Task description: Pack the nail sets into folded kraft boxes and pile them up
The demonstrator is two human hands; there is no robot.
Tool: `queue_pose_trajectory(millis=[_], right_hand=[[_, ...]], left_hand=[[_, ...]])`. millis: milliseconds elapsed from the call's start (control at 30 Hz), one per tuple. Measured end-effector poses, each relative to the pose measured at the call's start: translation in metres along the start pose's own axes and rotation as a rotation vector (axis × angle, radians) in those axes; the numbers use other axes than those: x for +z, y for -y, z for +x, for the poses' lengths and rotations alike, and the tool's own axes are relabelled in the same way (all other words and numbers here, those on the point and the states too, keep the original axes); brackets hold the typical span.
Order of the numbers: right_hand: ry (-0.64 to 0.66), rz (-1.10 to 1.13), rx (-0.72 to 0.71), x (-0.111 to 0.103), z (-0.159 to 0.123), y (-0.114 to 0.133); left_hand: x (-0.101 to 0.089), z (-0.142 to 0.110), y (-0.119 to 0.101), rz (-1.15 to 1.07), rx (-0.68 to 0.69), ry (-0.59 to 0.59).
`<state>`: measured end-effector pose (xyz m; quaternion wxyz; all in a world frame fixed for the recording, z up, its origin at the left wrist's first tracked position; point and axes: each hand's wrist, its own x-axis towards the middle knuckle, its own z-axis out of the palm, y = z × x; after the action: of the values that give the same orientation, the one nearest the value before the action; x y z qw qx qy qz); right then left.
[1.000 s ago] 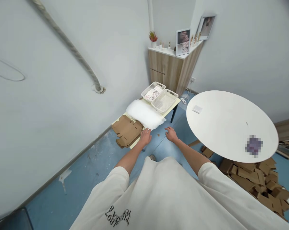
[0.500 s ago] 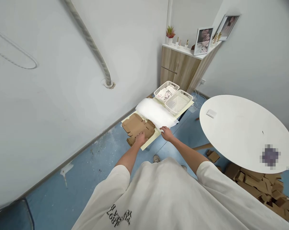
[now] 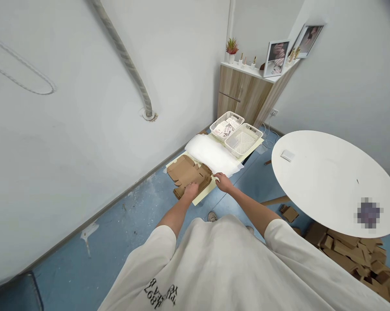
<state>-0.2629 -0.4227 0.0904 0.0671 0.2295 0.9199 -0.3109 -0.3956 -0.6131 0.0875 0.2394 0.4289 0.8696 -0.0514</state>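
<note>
A brown cardboard box, partly folded with its lid panel lying flat, rests on the near end of a low pale-yellow table. My left hand is closed on its near edge, fingers curled over the folded wall. At the box's right end, my right hand has its bent fingers against the raised side flap; the fingertips are small and partly hidden. Just beyond the box lies a white padded sheet or bag, close to the right fingertips.
Two white mesh baskets stand at the table's far end; the left basket holds printed cards or packets, the right basket something clear. A round white table is at right, with a cardboard pile below. A wood-look cabinet stands behind.
My right hand has moved in to the box's right end, and the flap there stands more upright. My left fingers have curled further over the near edge. The view has shifted slightly.
</note>
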Motion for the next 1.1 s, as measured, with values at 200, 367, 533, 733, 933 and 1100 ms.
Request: queue_pose_trajectory(millis=[200, 367, 533, 733, 933, 1100], right_hand=[[-0.042, -0.036, -0.098, 0.002, 0.010, 0.017], [-0.107, -0.144, -0.213, 0.005, 0.020, 0.040], [-0.182, -0.270, -0.356, 0.003, 0.021, 0.058], [-0.244, -0.276, -0.370, -0.008, 0.021, 0.068], [-0.141, -0.210, -0.443, -0.027, 0.028, 0.065], [-0.185, -0.233, -0.474, -0.042, 0.031, 0.067]], left_hand=[[-0.011, -0.007, 0.000, 0.040, 0.002, -0.100], [-0.023, -0.018, 0.000, 0.067, 0.004, -0.179], [-0.032, -0.029, -0.004, 0.069, 0.038, -0.295], [-0.038, -0.040, -0.011, 0.084, 0.086, -0.331], [-0.046, -0.047, -0.013, 0.069, 0.136, -0.357], [-0.065, -0.051, -0.019, 0.022, 0.127, -0.422]])
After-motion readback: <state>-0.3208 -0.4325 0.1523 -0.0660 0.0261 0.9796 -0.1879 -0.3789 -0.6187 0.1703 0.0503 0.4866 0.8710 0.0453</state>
